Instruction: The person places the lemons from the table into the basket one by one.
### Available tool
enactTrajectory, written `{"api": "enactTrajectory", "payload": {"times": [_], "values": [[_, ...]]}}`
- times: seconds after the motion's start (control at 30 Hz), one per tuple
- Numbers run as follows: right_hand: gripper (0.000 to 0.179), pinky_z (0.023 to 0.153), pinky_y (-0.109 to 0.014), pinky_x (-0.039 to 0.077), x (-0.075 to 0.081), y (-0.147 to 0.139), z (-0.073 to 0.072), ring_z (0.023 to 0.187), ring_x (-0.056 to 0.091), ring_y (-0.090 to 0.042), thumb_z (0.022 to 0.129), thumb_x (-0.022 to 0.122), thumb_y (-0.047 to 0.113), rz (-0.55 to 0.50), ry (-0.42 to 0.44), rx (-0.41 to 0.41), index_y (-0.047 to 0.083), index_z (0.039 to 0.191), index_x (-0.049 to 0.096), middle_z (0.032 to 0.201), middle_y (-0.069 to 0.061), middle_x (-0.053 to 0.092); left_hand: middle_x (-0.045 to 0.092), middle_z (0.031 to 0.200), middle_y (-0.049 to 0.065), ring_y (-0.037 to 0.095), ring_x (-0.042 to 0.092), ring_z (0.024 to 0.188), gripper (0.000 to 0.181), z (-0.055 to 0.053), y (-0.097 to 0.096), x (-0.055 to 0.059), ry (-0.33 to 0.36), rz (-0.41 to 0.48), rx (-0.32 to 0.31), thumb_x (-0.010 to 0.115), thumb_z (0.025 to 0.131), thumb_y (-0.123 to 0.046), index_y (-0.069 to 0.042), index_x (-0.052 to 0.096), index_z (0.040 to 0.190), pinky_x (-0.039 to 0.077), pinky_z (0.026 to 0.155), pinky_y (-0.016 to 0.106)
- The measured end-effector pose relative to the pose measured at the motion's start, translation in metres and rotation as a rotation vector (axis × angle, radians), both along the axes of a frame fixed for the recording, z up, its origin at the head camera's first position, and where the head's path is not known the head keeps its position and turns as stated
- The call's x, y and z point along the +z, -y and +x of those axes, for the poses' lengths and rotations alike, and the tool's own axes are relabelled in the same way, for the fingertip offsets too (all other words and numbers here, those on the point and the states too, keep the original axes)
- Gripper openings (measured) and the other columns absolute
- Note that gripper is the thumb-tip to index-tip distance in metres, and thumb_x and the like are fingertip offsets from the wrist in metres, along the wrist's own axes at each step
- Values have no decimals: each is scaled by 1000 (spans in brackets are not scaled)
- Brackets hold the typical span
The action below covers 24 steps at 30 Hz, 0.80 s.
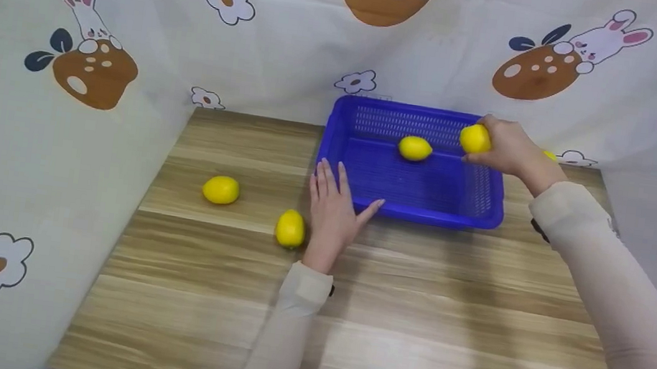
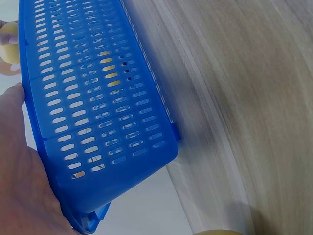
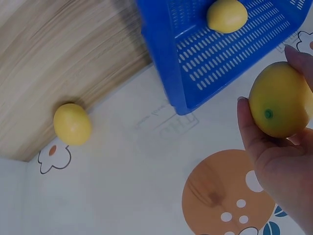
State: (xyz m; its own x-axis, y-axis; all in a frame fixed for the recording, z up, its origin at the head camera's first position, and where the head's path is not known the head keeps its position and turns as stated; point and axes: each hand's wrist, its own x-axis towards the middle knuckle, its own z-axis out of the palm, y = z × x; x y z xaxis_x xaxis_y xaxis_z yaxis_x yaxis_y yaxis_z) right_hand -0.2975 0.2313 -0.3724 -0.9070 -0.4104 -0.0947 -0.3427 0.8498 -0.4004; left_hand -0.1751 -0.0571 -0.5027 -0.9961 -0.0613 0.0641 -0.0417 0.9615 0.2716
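Observation:
My right hand (image 1: 509,149) grips a yellow lemon (image 1: 475,139) over the right back part of a blue plastic basket (image 1: 406,213). The right wrist view shows this lemon (image 3: 279,100) between thumb and fingers, its green stem end facing the camera. Inside the basket, near its back wall, lies another lemon (image 1: 415,149). My left hand (image 1: 332,213) rests on the basket's front left corner with fingers straight and spread. Just left of that hand, a lemon (image 1: 290,229) sits on the wooden table.
Farther left on the table (image 1: 196,293) lies one more lemon (image 1: 221,190). Right of the basket, a lemon (image 3: 72,124) stands near the table's back edge, mostly hidden by my right arm in the head view. A printed cloth (image 1: 282,47) hangs behind and along the sides.

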Motion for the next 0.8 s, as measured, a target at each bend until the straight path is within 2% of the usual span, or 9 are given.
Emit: {"api": "enactTrajectory", "payload": {"times": [0.27, 0.8], "values": [[72, 109, -65, 47, 0, -2, -1, 126, 54, -53, 94, 78, 24, -1, 49, 3, -14, 146, 43, 138, -39, 55, 3, 173, 30, 40, 4, 164, 111, 0, 0, 0, 5, 8, -2, 39, 98, -81, 0, 12, 168, 5, 133, 51], [70, 107, -66, 48, -3, -9, -1, 126, 55, -55, 95, 77, 22, 17, 41, 17, -17, 143, 45, 137, -42, 56, 1, 173, 30, 40, 2, 164, 111, -2, 1, -1, 15, 11, -10, 38, 98, -82, 0, 9, 168, 1, 133, 50]]}}
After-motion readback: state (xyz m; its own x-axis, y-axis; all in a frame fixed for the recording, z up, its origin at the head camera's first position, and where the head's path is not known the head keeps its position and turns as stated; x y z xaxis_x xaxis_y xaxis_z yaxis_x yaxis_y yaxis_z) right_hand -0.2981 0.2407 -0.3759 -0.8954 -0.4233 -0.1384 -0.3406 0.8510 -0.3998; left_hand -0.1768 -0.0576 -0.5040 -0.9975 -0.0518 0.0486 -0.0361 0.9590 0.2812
